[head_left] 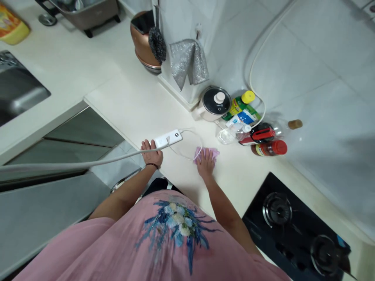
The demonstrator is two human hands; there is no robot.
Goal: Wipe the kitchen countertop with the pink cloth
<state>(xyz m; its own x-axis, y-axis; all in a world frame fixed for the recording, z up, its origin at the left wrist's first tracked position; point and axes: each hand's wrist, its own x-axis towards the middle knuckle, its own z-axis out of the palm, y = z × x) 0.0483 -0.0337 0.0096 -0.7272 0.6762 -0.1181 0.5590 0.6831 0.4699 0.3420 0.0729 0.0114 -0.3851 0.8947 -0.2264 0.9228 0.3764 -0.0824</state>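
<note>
My right hand (205, 162) lies flat with fingers spread on a small pink cloth (213, 152), pressing it onto the cream countertop (140, 105). My left hand (151, 152) rests on the counter's front edge, fingers curled over the rim, just beside a white power strip (169, 138). The strip's thick grey cable (73, 164) runs off to the left past that hand, and a thin white cord (190, 144) loops between the strip and the cloth.
A small white pot with a dark lid (216, 102), several bottles (258, 134) and a cork (294, 124) stand right of the cloth. A black gas hob (295, 226) lies at lower right. A copper pot (143, 39), hanging scrubber and grey cloth (189, 62) are behind; the sink (17, 89) is far left.
</note>
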